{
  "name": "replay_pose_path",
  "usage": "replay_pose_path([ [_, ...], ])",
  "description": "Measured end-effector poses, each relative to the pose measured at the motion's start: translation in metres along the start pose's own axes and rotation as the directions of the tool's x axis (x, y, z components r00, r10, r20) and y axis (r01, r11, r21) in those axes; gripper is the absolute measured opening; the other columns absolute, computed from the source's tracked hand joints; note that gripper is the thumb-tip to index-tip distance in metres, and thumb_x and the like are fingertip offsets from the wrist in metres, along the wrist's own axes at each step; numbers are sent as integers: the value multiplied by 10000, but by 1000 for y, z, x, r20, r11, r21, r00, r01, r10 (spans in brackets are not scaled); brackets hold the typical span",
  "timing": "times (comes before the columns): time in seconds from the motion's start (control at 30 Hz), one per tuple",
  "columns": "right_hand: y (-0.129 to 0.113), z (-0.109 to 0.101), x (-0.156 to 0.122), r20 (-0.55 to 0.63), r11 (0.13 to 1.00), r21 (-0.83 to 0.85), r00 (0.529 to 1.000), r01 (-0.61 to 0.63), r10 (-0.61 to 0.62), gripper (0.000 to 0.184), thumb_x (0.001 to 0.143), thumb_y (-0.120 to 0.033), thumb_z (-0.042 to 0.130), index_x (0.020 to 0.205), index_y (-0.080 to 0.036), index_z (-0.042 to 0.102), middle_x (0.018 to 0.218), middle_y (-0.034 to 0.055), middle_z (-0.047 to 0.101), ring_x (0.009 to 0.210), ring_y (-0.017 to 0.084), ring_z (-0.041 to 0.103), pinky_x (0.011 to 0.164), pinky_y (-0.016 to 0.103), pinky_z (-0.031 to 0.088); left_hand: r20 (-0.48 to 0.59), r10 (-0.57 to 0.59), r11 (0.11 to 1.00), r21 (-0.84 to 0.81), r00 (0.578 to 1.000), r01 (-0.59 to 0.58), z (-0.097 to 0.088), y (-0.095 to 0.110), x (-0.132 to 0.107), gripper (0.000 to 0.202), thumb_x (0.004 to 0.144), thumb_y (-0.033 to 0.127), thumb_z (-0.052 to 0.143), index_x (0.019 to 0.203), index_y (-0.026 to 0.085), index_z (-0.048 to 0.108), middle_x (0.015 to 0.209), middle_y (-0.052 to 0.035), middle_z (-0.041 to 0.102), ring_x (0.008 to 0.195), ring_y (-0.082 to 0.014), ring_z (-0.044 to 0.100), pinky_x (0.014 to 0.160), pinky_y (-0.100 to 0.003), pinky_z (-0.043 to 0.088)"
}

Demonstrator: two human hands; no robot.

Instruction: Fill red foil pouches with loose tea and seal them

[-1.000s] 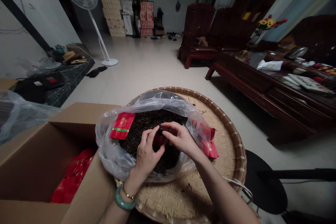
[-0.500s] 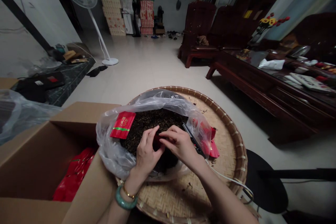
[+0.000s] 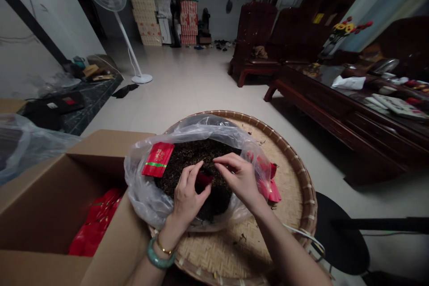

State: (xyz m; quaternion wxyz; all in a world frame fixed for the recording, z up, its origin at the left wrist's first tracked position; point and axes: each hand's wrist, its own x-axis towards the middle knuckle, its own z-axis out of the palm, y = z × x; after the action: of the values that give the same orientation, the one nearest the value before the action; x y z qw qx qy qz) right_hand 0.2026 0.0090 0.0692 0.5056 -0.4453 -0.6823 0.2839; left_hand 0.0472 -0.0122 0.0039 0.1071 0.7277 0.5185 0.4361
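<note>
Bag [image 3: 144, 196] on tray [image 3: 295, 174], right of box [image 3: 50, 201]

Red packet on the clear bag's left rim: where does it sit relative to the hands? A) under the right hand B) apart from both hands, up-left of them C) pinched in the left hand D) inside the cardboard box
B: the red packet lies on the clear bag rim, apart from the left hand and the right hand, which meet over the loose tea.

A clear bag [image 3: 147, 196] holds dark, near-black tea [image 3: 191, 156]. The packet [image 3: 157, 160] on it is red with a green stripe. The tray [image 3: 295, 174] is tan woven cane, the box [image 3: 40, 196] at left plain brown, and the bangle [image 3: 159, 259] jade green.
</note>
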Motion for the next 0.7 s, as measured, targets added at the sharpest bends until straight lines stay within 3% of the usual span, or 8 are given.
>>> replay_pose_path([
  [0.13,7,-4,0,-139,996,61,987,-71,78,128,819,-239,610,857,-256,730,821,48,660,740,181,610,605,295,494,-2,-7,1000,6,1000,7,0,-1,-1,589,794,212,622,1331,264,387,1131,-89,517,1029,-230,560,855,-378,528],
  [0.2,9,-6,-2,-178,999,-13,983,-44,41,173,806,-247,621,947,-273,719,959,70,642,873,214,602,709,348,512,-7,-1,1000,9,1000,2,0,-2,-2,584,800,225,622,1333,265,386,1131,-91,517,1031,-231,557,849,-370,530],
  [0.3,6,-6,-9,-42,976,-195,993,97,-107,285,765,-270,675,1050,-289,688,1133,92,576,1084,270,515,919,463,448,-13,11,1000,20,1000,-11,0,-4,-4,571,817,262,612,1340,265,382,1111,-92,514,1011,-230,560,829,-363,535],
  [0.37,3,-2,-14,123,944,-265,978,198,-171,307,749,-292,701,1055,-283,683,1155,99,560,1143,296,461,963,506,415,-14,23,999,32,1000,-22,0,-4,-6,561,828,279,601,1344,265,380,1097,-92,510,981,-227,567,813,-362,537],
  [0.43,1,4,-18,212,916,-316,960,245,-184,284,758,-283,696,1041,-278,684,1148,106,559,1178,313,417,958,526,416,-25,40,998,47,999,-39,0,-4,-6,550,833,275,592,1342,264,385,1090,-91,506,966,-226,570,818,-370,533],
  [0.53,3,13,-19,197,904,-351,963,244,-184,176,806,-223,635,964,-268,698,1079,104,578,1152,299,424,936,515,435,-43,63,996,62,997,-60,-1,-3,-6,537,835,254,590,1335,263,393,1091,-91,504,989,-231,566,859,-389,519],
  [0.7,6,17,-15,94,949,-263,984,174,-154,105,830,-225,604,835,-238,708,986,90,603,1045,258,481,921,479,442,-43,96,994,51,994,-94,-5,-3,-4,562,821,251,621,1328,248,379,1158,-105,519,1076,-249,539,924,-415,489],
])
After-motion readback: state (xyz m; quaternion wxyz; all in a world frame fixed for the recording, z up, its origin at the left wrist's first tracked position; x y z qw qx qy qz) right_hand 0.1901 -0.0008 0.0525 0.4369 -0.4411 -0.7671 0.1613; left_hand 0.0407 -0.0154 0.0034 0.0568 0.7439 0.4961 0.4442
